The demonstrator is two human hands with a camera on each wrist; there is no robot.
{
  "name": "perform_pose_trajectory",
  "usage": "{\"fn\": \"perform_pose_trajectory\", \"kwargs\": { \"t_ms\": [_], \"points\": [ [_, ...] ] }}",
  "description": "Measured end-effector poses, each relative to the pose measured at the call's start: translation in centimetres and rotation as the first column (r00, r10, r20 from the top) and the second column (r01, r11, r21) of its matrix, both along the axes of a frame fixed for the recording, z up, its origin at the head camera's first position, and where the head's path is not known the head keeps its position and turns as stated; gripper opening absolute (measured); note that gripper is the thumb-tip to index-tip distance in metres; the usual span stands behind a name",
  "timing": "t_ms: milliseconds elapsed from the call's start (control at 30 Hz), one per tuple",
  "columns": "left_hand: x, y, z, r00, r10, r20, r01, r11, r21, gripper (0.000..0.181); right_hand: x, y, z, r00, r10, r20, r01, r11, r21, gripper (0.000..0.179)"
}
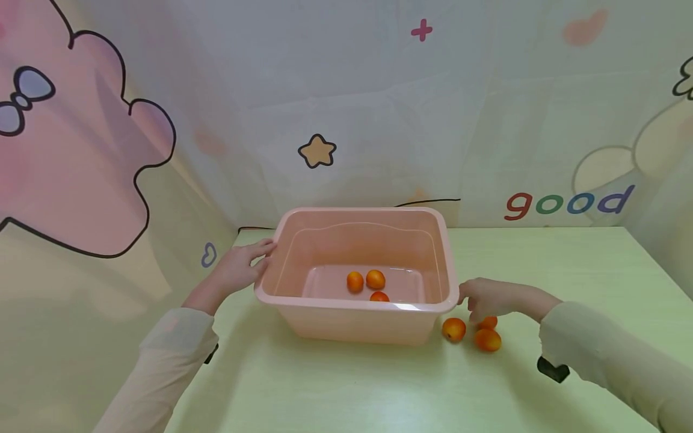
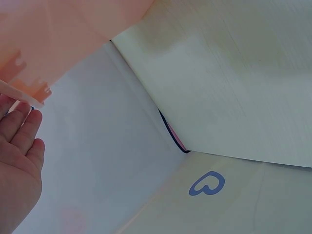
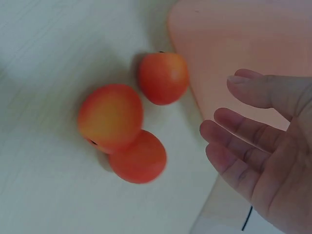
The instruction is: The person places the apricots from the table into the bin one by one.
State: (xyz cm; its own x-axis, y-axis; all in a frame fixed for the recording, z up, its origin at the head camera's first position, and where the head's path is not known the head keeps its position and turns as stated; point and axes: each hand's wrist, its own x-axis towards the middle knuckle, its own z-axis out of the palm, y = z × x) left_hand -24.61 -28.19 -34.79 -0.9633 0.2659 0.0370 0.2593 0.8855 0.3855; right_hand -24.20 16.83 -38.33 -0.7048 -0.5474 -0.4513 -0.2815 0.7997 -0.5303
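A pink plastic tub [image 1: 363,325] stands on the table, with three round orange-red fruits [image 1: 375,279] on its floor. My left hand [image 1: 242,266] is at its left rim, fingertips touching the edge; in the left wrist view the fingers [image 2: 30,129] extend nearly straight under the rim. Beside the right end of the tub, my right hand [image 1: 489,297] hangs over three more orange-red fruits [image 1: 453,329], its fingertips close to the rim. The right wrist view shows its fingers [image 3: 234,161] loosely bent, holding nothing, with the fruits [image 3: 111,117] lying a little apart from them.
The pale table [image 1: 346,391] extends in front of the tub and to its right. A printed cloth [image 1: 368,120] hangs behind the tub and down the left side, close to the table's edges.
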Motion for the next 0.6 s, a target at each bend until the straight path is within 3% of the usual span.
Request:
{"fn": "perform_pose_trajectory", "kwargs": {
  "t_ms": [300,600],
  "points": [
    [0.1,0.1,0.2,1.0,-0.001,-0.003,0.001,1.0,-0.004,0.044,0.2,-1.0,-2.7,0.996,-0.04,0.083,0.043,0.999,-0.028,0.042],
    [0.2,0.0,0.2,1.0,-0.011,-0.019,0.011,1.0,-0.003,0.044,0.6,-1.7,-3.9,0.998,-0.011,0.067,0.011,1.0,-0.009,0.039]
  ]
}}
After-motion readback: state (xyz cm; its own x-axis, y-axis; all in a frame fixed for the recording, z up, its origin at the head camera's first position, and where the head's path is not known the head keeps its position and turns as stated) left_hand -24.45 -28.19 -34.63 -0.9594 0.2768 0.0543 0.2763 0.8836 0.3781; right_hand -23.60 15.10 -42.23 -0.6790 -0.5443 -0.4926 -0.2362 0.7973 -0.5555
